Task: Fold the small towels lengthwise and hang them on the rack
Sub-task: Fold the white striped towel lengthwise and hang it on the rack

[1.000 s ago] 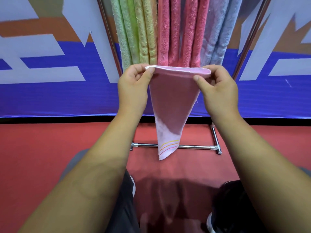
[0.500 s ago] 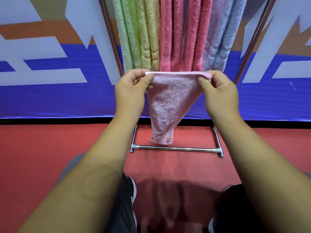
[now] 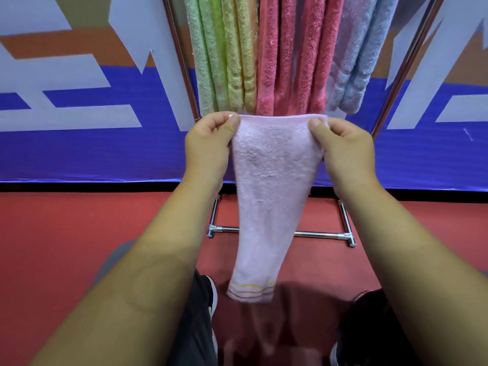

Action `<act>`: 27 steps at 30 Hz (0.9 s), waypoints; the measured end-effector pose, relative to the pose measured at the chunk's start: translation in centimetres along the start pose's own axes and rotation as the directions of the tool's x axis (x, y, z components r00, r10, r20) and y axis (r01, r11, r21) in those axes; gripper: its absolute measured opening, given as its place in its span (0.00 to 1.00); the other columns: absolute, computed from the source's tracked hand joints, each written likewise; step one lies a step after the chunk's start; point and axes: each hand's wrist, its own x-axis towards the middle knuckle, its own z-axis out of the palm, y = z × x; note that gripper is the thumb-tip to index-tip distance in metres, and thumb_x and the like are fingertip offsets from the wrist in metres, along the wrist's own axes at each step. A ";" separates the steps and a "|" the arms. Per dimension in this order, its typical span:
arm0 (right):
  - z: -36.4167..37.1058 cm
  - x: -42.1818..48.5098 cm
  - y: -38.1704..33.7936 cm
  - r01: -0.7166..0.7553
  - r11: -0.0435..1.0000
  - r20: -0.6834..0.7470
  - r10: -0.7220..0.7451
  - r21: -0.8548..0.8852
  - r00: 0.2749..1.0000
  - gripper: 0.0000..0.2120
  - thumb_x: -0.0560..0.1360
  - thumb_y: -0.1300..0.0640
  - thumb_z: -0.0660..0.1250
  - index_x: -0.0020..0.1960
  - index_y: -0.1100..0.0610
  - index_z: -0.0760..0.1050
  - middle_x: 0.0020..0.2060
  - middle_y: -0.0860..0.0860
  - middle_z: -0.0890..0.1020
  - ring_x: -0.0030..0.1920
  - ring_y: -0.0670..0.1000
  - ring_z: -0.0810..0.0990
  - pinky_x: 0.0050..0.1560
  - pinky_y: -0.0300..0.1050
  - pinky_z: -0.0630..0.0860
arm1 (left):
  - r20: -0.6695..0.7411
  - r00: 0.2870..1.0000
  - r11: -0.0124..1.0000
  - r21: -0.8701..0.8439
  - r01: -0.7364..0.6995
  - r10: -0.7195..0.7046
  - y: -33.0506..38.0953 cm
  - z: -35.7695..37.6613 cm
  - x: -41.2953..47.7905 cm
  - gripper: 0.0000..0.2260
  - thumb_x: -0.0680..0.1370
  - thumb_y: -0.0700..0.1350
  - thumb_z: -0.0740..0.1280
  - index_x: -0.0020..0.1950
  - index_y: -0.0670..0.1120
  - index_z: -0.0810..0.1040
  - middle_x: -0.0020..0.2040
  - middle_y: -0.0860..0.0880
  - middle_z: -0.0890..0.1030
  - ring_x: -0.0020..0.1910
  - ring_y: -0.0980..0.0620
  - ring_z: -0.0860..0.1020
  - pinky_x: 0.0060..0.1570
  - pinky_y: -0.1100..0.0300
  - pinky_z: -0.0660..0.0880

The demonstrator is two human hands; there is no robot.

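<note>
Two hands hold one pale pink towel (image 3: 272, 180) by its top edge, in front of the rack (image 3: 317, 235). The left hand (image 3: 208, 146) pinches the top left corner between the thumb and curled fingers. The right hand (image 3: 346, 151) pinches the top right corner the same way. The top edge is stretched level between them.

The towel hangs straight down from this edge and narrows toward its lower end, which is crossed by yellow and pinkish stripes. That end hangs free above the red floor (image 3: 79, 247) and covers part of the rack's bottom bar.

The rack has chrome uprights on either side and a crossbar near the floor. Its top rail is out of frame. Hung on it side by side, from left to right, are green towels (image 3: 208, 62), yellow towels (image 3: 243, 62), deep pink towels (image 3: 290, 62) and pale blue towels (image 3: 361, 62). The held towel's top edge sits just below their lower ends. Whether it touches them cannot be told.

A wall banner (image 3: 79, 154) in blue, white and brown stands behind the rack. A dark shoe (image 3: 210, 294) shows by the left forearm.
</note>
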 end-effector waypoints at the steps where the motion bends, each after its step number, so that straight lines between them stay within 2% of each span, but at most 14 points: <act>1: 0.0 -0.1 0.0 -0.002 1.000 -0.006 0.002 0.005 1.000 0.19 0.79 0.45 0.74 0.51 0.63 0.85 0.40 0.49 0.80 0.43 0.46 0.75 0.47 0.50 0.75 | -0.004 1.000 1.000 0.005 0.004 -0.004 -0.1 0.0 0.0 0.06 0.82 0.42 0.74 0.56 0.41 0.87 0.38 0.54 0.84 0.35 0.59 0.78 0.36 0.63 0.75; 3: 0.1 -0.2 -0.1 -0.009 1.000 -0.013 0.009 0.001 1.000 0.13 0.78 0.46 0.74 0.50 0.55 0.89 0.41 0.47 0.85 0.44 0.44 0.79 0.52 0.54 0.82 | -0.006 1.000 1.000 0.010 0.012 -0.012 -0.2 0.0 -0.2 0.04 0.82 0.41 0.73 0.54 0.42 0.86 0.36 0.55 0.84 0.33 0.60 0.78 0.34 0.64 0.76; 5: 0.3 -0.4 -0.2 -0.005 1.000 -0.036 0.004 -0.027 0.999 0.08 0.78 0.48 0.75 0.50 0.50 0.90 0.42 0.43 0.88 0.44 0.42 0.81 0.56 0.56 0.83 | 0.001 1.000 0.999 0.011 0.030 -0.030 -0.3 -0.1 -0.3 0.03 0.82 0.40 0.73 0.52 0.44 0.87 0.37 0.53 0.85 0.36 0.58 0.80 0.36 0.61 0.80; 9: 0.7 -0.5 -0.1 -0.024 0.997 -0.076 0.018 -0.078 0.997 0.07 0.78 0.49 0.75 0.51 0.49 0.90 0.41 0.42 0.89 0.41 0.41 0.82 0.55 0.57 0.85 | -0.008 0.997 0.997 0.016 0.076 -0.076 -0.8 0.0 -0.4 0.02 0.81 0.42 0.74 0.51 0.46 0.87 0.43 0.47 0.87 0.42 0.51 0.82 0.49 0.45 0.83; 12: 0.9 -0.5 0.1 -0.064 0.993 -0.082 0.055 -0.104 0.995 0.10 0.76 0.45 0.74 0.50 0.50 0.89 0.36 0.42 0.86 0.38 0.43 0.80 0.53 0.59 0.85 | -0.029 0.994 0.994 -0.006 0.109 -0.109 -1.0 0.2 -0.6 0.03 0.81 0.42 0.75 0.52 0.45 0.88 0.44 0.45 0.87 0.42 0.49 0.81 0.54 0.38 0.84; 14: 1.1 -0.4 0.4 -0.077 0.992 -0.088 0.067 -0.105 0.994 0.16 0.74 0.42 0.73 0.49 0.54 0.88 0.35 0.52 0.84 0.38 0.45 0.78 0.50 0.63 0.84 | -0.056 0.991 0.993 -0.024 0.119 -0.120 -1.1 0.4 -0.9 0.04 0.80 0.44 0.75 0.52 0.45 0.88 0.43 0.43 0.86 0.41 0.48 0.81 0.53 0.37 0.85; 15: 1.3 -0.5 0.5 -0.073 0.992 -0.088 0.064 -0.102 0.994 0.16 0.74 0.42 0.72 0.48 0.54 0.87 0.37 0.57 0.85 0.38 0.46 0.77 0.50 0.65 0.84 | -0.072 0.991 0.993 -0.028 0.115 -0.117 -1.1 0.5 -1.0 0.04 0.79 0.45 0.76 0.51 0.46 0.89 0.42 0.43 0.86 0.40 0.48 0.81 0.52 0.37 0.85; 16: 1.5 -0.6 0.4 -0.063 0.993 -0.087 0.055 -0.098 0.995 0.15 0.74 0.42 0.72 0.47 0.53 0.87 0.40 0.58 0.86 0.39 0.45 0.77 0.50 0.65 0.85 | -0.083 0.990 0.994 -0.033 0.108 -0.110 -1.1 0.7 -1.2 0.04 0.79 0.45 0.76 0.51 0.46 0.89 0.41 0.42 0.86 0.39 0.49 0.81 0.52 0.37 0.85; 19: 2.0 -1.0 0.0 -0.039 0.996 -0.092 0.031 -0.082 0.995 0.12 0.76 0.44 0.71 0.47 0.51 0.88 0.39 0.56 0.86 0.40 0.44 0.77 0.51 0.64 0.85 | -0.078 0.992 0.994 -0.051 0.094 -0.098 -0.7 1.2 -1.8 0.06 0.78 0.45 0.77 0.52 0.45 0.89 0.42 0.44 0.87 0.39 0.51 0.82 0.51 0.42 0.87; 23: 2.8 -1.8 -0.6 -0.006 0.995 -0.076 -0.002 -0.101 0.997 0.10 0.79 0.46 0.71 0.51 0.47 0.89 0.40 0.46 0.88 0.42 0.42 0.82 0.54 0.58 0.84 | -0.033 0.996 0.994 -0.071 0.082 -0.084 -0.1 2.0 -2.6 0.05 0.79 0.41 0.76 0.54 0.43 0.89 0.42 0.46 0.88 0.40 0.53 0.85 0.49 0.48 0.87; 25: 3.3 -2.4 -0.9 0.015 0.995 -0.049 -0.020 -0.094 0.999 0.09 0.80 0.47 0.71 0.53 0.46 0.90 0.41 0.42 0.89 0.44 0.42 0.85 0.54 0.55 0.84 | -0.013 0.997 0.996 -0.063 0.069 -0.070 0.1 2.4 -3.0 0.04 0.79 0.41 0.75 0.53 0.43 0.89 0.40 0.47 0.87 0.40 0.52 0.85 0.51 0.46 0.87; 27: 3.7 -2.9 -1.1 0.023 0.997 -0.015 -0.024 -0.078 1.000 0.09 0.81 0.47 0.71 0.54 0.46 0.90 0.42 0.40 0.89 0.47 0.43 0.88 0.55 0.53 0.85 | 0.004 0.999 0.998 -0.029 0.048 -0.048 0.2 2.8 -3.4 0.03 0.78 0.43 0.76 0.51 0.47 0.89 0.41 0.47 0.88 0.43 0.45 0.88 0.52 0.41 0.86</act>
